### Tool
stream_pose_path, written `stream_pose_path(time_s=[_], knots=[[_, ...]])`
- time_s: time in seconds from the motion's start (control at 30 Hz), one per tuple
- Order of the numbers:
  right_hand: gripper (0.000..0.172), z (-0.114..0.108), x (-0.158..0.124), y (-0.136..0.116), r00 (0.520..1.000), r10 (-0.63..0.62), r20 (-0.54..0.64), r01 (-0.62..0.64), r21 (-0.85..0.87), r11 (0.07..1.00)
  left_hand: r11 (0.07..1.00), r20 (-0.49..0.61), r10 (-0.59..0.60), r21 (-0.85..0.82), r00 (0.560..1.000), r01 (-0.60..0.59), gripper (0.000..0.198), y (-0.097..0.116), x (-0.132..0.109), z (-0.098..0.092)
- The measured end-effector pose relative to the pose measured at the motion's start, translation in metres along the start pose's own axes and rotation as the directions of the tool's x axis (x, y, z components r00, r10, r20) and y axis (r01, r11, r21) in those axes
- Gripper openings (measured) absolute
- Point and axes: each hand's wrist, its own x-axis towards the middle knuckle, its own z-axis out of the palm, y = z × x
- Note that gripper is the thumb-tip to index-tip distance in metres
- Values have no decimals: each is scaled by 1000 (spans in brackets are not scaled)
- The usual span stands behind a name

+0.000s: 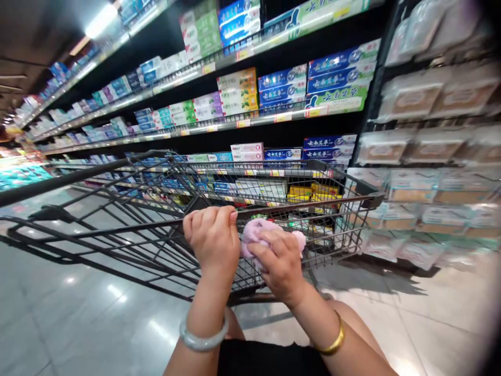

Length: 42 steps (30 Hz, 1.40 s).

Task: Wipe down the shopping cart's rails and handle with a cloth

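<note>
A dark wire shopping cart (156,261) stands sideways in front of me. My left hand (213,235) is wrapped round its upper side rail, near the middle. Just to the right, my right hand (279,261) grips a crumpled pale purple cloth (260,230) and presses it over the same rail. Part of the cloth sticks out beyond my fingers on both sides. The cart's push handle (70,176) extends toward the upper left. Through the wires of the basket, goods on the low shelves show.
Long shelves (242,122) of boxed toothpaste (282,86) run behind the cart and away to the left. At the right, packaged goods (415,99) hang on a rack. Shiny tiled floor (97,313) lies below, and my knees are close to the cart.
</note>
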Motion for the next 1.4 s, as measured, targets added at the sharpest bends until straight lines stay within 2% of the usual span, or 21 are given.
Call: stream_pose_path(time_s=[0.07, 0.13, 0.2, 0.3, 0.37, 0.43, 0.57, 0.63, 0.7, 0.77, 0.83, 0.97, 1.0, 1.1, 1.17, 1.23, 1.33, 1.4], knots=[[29, -5, 5, 5, 998, 23, -66, -25, -20, 999, 1000, 21, 23, -17, 1000, -23, 23, 8, 1, -1], [30, -10, 14, 12, 975, 125, -181, -135, -45, 990, 998, 53, 40, -46, 998, -38, 22, 15, 4, -2], [31, -12, 21, 14, 946, 213, -245, -234, -58, 971, 995, 99, 60, -82, 993, -52, 23, 21, 8, -4], [32, -6, 28, 9, 959, 228, -170, -237, -33, 971, 981, 207, 154, -146, 966, -125, 25, 22, 17, -11], [32, -2, 31, 6, 975, 191, -116, -194, -9, 981, 964, 265, 239, -179, 934, -196, 27, 12, 24, -20], [32, -1, 36, 8, 971, 200, -133, -201, 3, 980, 957, 279, 282, -153, 918, -248, 25, -5, 30, -32], [31, 2, 51, 1, 901, 359, -242, -366, 19, 931, 955, 306, 229, 114, 924, -274, 35, -44, 37, -54], [30, 9, 59, -15, 906, 361, -223, -366, 18, 930, 945, 343, 187, 195, 921, -265, 43, -56, 35, -57], [31, 16, 65, -32, 952, 278, -129, -275, 36, 961, 941, 333, 151, 239, 931, -238, 46, -61, 31, -55], [34, 19, 68, -39, 977, 201, -71, -196, 67, 978, 942, 286, 122, 269, 950, -202, 45, -61, 27, -51], [35, 17, 67, -35, 966, 227, -124, -219, 81, 973, 943, 248, 102, 284, 963, -173, 45, -58, 24, -47], [33, 18, 59, -28, 845, 387, -368, -401, 43, 915, 950, 212, 69, 284, 975, -129, 45, -52, 23, -42], [34, 23, 55, -33, 847, 383, -368, -399, 32, 916, 951, 205, 66, 282, 977, -123, 45, -50, 24, -42], [37, 41, 46, -57, 945, 266, -189, -264, 36, 964, 955, 196, 64, 273, 978, -117, 45, -46, 23, -42], [38, 48, 41, -65, 968, 201, -152, -195, 54, 979, 956, 197, 64, 269, 978, -116, 44, -44, 23, -43], [39, 47, 40, -61, 960, 198, -199, -188, 70, 980, 955, 196, 66, 270, 978, -119, 44, -42, 22, -44], [41, 39, 40, -50, 908, 290, -302, -282, 70, 957, 954, 188, 68, 275, 980, -119, 44, -40, 21, -44], [43, 39, 38, -52, 908, 317, -273, -310, 69, 948, 954, 174, 61, 279, 983, -109, 44, -39, 21, -43]])
